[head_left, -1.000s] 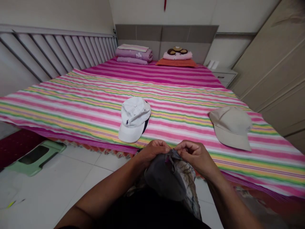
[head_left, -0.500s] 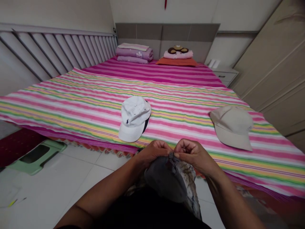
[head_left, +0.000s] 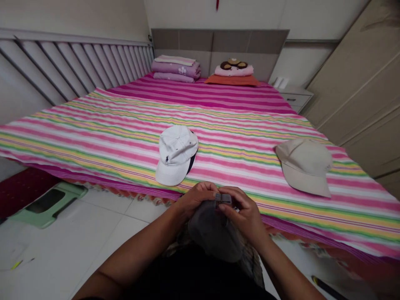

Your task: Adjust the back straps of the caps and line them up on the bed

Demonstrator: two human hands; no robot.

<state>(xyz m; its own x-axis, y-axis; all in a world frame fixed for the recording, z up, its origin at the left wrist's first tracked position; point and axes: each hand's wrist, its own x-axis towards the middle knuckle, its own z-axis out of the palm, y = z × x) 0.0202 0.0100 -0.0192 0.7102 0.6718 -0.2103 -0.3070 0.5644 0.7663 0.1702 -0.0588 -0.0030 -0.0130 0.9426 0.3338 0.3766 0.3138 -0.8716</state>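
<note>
A dark grey cap [head_left: 212, 233] hangs between my hands, close to my body at the bed's near edge. My left hand [head_left: 200, 198] pinches the cap's strap [head_left: 223, 198] at its left end. On the right side, my right hand [head_left: 243, 208] grips the strap with thumb and fingers, close against the left. A white cap [head_left: 176, 152] with a small dark logo lies on the bed ahead of my hands, brim toward me. Farther right on the bed rests a beige cap [head_left: 304, 164], its brim also facing me.
The bed has a striped cover [head_left: 125, 137]. Folded purple bedding [head_left: 176, 71] and a pink pillow stack [head_left: 234, 71] sit by the headboard [head_left: 193, 41]. A green stool [head_left: 46, 204] stands on the floor at left; a wardrobe [head_left: 359, 83] rises at right.
My right hand has moved left and closer to my left hand. The strap, earlier held upright between my fingertips, now lies flat across them. The white and beige caps stay put.
</note>
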